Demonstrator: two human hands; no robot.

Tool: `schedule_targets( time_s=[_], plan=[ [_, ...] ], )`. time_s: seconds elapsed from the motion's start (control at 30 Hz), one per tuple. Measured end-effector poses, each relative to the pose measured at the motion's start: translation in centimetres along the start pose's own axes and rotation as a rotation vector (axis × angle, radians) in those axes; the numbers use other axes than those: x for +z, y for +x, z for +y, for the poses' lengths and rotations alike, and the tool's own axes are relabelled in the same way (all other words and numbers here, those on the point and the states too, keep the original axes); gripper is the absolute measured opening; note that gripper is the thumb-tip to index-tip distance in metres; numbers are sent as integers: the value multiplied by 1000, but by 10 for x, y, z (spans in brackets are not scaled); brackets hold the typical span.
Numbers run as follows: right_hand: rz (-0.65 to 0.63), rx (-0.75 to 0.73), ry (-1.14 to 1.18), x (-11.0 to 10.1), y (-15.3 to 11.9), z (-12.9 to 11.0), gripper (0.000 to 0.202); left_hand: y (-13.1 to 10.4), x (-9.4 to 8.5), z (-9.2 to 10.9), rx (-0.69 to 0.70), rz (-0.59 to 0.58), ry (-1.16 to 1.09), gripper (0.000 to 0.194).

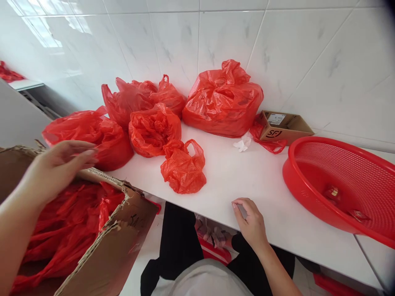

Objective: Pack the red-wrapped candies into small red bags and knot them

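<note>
Two empty-looking hands between a box of red bags and a white table

From the head camera, we see the left hand [66, 162] at nine o'clock, its fingers loosely curved with a gap to the thumb. We make out nothing in its grasp. It hangs over the rim of the cardboard box [117, 250] at eight o'clock, and we cannot tell whether it touches that rim. The box overlaps the table's edge from here; we judge it is kept at this side so that the thin red bags [68, 230] heaped inside lie within the left arm's reach.

The right hand [254, 224] is at five o'clock, half curled and apparently holding nothing, near the front edge of the white table [228, 172]. We suppose it is simply relaxed.

The small red bag [185, 172] sits just below centre, towards seven, between the hands; that spot probably suits either one. From nine to eleven o'clock we see more red bags clustered, one open-mouthed bag [154, 129] among them, and at one o'clock the large red bag [224, 107] stands by the tiled wall [228, 33], perhaps set back for support.

Towards three o'clock are a crumpled white tissue [243, 142] and the small carton [273, 132]. Just past three, the red basket [298, 189] has high sides that presumably contain its few small wrapped pieces [332, 192]
</note>
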State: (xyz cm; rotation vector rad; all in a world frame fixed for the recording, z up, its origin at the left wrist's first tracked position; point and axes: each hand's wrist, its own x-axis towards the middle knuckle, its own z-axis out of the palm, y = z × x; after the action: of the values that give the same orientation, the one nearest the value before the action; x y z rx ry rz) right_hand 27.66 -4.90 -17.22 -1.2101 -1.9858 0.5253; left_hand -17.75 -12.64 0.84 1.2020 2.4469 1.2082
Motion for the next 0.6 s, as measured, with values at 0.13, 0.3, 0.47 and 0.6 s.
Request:
schedule_targets(
  time_s=[0.13,0.3,0.47,0.6],
  plan=[
    [-1,8,20,0,0,-1,13,-15,80,51,358,-325,327,42],
    [0,26,76,-1,-2,-5,15,-38,167,83,554,-544,468,19],
    [51,222,329,-10,13,-8,23,-84,195,122,777,-663,365,18],
    [90,258,371,-20,31,-15,31,-74,208,121,690,-568,327,33]
  ],
)
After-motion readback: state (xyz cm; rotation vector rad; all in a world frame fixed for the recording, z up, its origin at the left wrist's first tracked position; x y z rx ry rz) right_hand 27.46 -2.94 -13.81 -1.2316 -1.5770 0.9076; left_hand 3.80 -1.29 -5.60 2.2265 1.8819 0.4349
